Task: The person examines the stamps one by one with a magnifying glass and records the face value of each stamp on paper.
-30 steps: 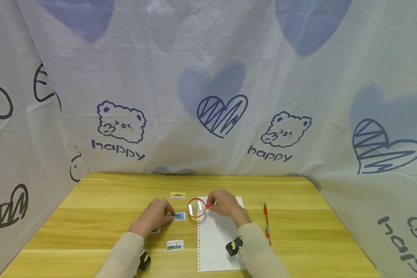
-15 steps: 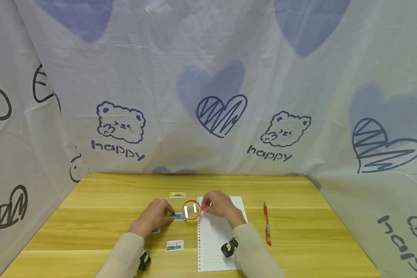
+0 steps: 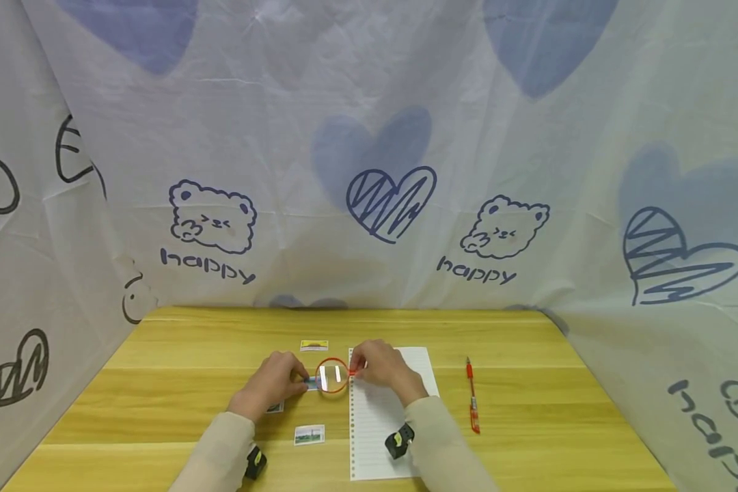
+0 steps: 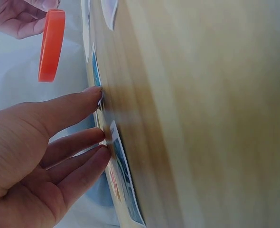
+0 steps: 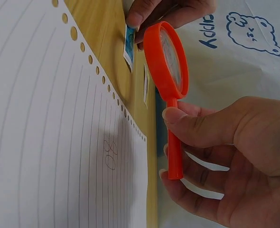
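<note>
My right hand [image 3: 378, 363] pinches the handle of a red magnifying glass [image 5: 174, 137] between thumb and fingers. Its round lens is held above the right part of a small blue postage stamp [image 5: 129, 47]. At that stamp's left end, my left hand [image 3: 275, 380] holds it at the table with thumb and fingertips. In the left wrist view, the thumb lies at the stamp's end, and other fingertips touch down beside another stamp [image 4: 126, 178]. A green landscape stamp [image 3: 309, 434] lies nearer the front, and a yellow one [image 3: 314, 346] lies farther back.
A lined sheet of punched paper [image 3: 375, 437] lies under the right forearm, with a scribbled mark [image 5: 110, 154] on it. Right of it lies a red pen [image 3: 472, 396]. A printed white cloth [image 3: 357, 287] hangs around the wooden table [image 3: 529, 410].
My right hand has moved left with the magnifying glass, from over the paper's edge to over the blue stamp. The left hand stays where it was.
</note>
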The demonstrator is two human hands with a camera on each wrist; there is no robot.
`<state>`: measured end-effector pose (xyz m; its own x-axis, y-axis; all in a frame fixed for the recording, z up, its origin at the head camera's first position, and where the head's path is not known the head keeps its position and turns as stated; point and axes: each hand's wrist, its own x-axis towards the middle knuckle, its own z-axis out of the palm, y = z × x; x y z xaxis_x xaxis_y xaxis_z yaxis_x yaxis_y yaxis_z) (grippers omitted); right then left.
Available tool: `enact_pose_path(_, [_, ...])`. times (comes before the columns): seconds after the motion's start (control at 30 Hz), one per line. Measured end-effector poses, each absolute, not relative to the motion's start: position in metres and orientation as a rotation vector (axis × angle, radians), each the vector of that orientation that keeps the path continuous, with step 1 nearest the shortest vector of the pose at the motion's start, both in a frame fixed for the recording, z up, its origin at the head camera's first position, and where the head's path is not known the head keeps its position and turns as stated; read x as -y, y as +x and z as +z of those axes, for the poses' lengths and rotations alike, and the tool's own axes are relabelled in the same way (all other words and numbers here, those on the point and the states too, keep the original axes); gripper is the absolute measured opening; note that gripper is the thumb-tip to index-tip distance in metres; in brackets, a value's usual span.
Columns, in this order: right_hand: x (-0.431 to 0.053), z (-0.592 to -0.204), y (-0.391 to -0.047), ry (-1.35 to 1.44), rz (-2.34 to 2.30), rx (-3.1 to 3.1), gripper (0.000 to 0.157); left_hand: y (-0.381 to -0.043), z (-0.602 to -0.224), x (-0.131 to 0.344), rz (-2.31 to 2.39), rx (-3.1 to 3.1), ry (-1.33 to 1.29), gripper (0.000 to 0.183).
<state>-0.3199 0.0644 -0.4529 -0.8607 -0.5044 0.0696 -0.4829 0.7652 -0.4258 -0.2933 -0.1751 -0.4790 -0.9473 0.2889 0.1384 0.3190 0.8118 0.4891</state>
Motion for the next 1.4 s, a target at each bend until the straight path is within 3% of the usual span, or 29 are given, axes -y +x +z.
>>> enact_pose_path(1.4, [-0.0545, -0.4583, -0.3171, -0.775, -0.723, -2.882, 0.013, -0.2897, -0.4782, 0.1743, -0.816, 2.932, -0.464, 0.011])
